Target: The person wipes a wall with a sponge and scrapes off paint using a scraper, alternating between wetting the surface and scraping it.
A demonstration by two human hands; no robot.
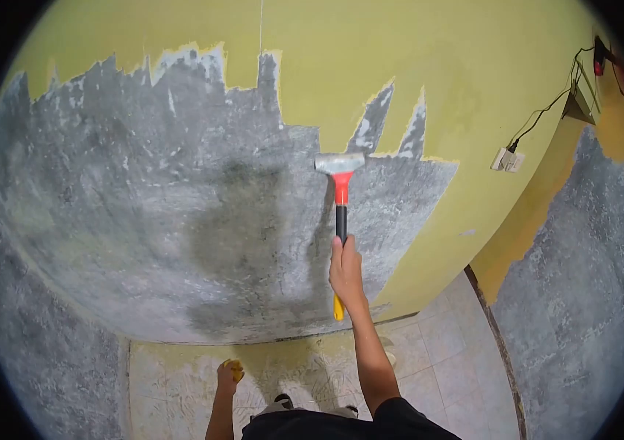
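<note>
My right hand (346, 273) is wrapped round the black and yellow handle of a long scraper (341, 192) with a red neck. Its wide metal head lies at the wall, just below the ragged lower edge of the yellow-green paint (356, 44). Around and below the head, bare grey plaster (180, 161) shows, with a darker patch at its middle. Low on the left, my left hand (228, 374) is closed on a small yellow object, too small to make out clearly, held away from the wall.
A socket (507, 160) with a plugged-in black cable is on the wall at the right. Another partly stripped wall (583, 279) stands far right. Debris and dust lie on the tiled floor (429, 352) around my feet.
</note>
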